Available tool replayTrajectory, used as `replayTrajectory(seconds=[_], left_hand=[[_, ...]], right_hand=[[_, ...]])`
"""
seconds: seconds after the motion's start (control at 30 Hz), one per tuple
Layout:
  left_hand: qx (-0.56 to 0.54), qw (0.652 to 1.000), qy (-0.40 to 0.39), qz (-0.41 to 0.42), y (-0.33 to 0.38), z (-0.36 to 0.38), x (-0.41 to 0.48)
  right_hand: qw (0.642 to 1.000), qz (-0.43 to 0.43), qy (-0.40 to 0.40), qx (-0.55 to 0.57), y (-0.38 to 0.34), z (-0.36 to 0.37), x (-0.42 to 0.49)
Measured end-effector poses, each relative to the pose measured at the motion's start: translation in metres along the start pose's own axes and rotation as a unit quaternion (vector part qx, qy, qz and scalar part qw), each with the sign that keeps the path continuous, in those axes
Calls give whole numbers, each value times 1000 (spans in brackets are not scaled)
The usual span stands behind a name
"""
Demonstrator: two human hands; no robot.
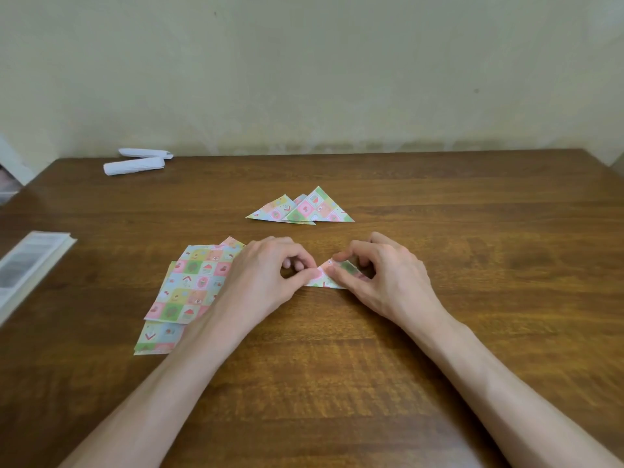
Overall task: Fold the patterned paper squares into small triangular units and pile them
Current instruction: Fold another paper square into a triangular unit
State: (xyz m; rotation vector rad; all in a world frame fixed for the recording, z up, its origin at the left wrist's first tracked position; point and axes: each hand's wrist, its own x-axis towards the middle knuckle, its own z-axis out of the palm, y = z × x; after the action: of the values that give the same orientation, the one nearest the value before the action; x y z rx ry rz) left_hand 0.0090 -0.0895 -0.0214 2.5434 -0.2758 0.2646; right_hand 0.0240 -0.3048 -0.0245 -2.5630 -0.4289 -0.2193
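A small folded patterned paper [332, 275] lies on the wooden table [439, 265] between my hands. My left hand [266, 271] pinches its left corner with thumb and forefinger. My right hand [381, 271] pinches its right side, fingers curled over it, and hides part of it. A stack of flat patterned squares [189, 285] lies to the left, partly under my left wrist. Beyond my hands sits a pile of folded triangles [304, 209], overlapping one another.
Two white paper rolls [136, 160] lie at the table's far left corner. A book or leaflet [30, 265] hangs over the left edge. A pale wall [304, 79] stands right behind the table.
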Motion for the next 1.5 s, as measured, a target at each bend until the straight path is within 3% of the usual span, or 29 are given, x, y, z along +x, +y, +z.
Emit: replayTrajectory(seconds=[0.3, 0.87, 1.27, 1.5], left_hand=[[38, 998, -39, -27, -14, -20, -2], [10, 996, -75, -42, -7, -15, 0], [-14, 990, -143, -11, -7, -20, 4], [-4, 989, -150, -10, -9, -21, 4]], right_hand=[[999, 19, -25, 10, -1, -2, 3], [999, 16, -40, 6, -2, -1, 4], [997, -35, -28, 66, -1, 7, 4], [998, -50, 0, 48, -1, 7, 3]])
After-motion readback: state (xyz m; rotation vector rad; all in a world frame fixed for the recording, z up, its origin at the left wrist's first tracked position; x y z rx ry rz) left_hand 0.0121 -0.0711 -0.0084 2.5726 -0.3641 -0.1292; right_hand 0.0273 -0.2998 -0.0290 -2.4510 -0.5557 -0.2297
